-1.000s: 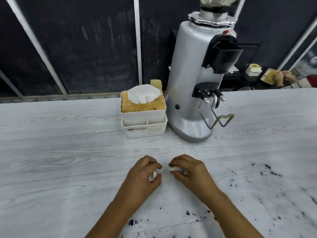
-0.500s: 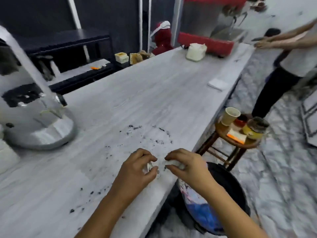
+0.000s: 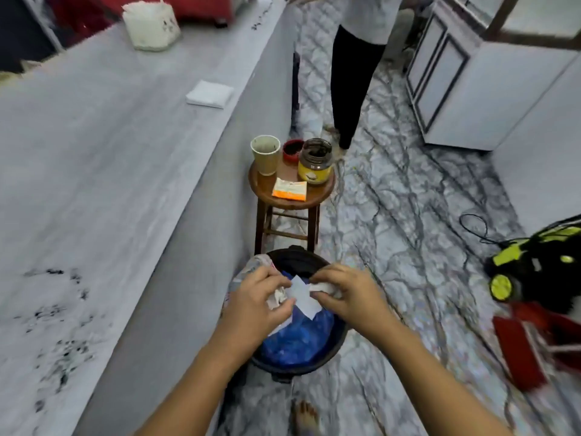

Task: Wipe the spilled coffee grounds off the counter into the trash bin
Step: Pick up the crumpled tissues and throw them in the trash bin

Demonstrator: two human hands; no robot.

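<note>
Right now both my hands hang over the trash bin (image 3: 314, 361), with the tissue (image 3: 300, 294) stretched between them. My left hand (image 3: 254, 305) has its fingers (image 3: 276, 276) curled round a crumpled wad of it, and my right hand (image 3: 350, 292) pinches the other end, a loose white flap drooping between the two just above the blue liner. It's thin, soft paper, feather-light and easy to tear, so I judge it best held by the bunched parts, folded inward so any grounds caught inside don't sift out before it drops. Off to my left, coffee grounds (image 3: 59, 309) are scattered on the table (image 3: 103, 171) near its edge, well apart from my hands, so I reckon the wiping isn't finished.
</note>
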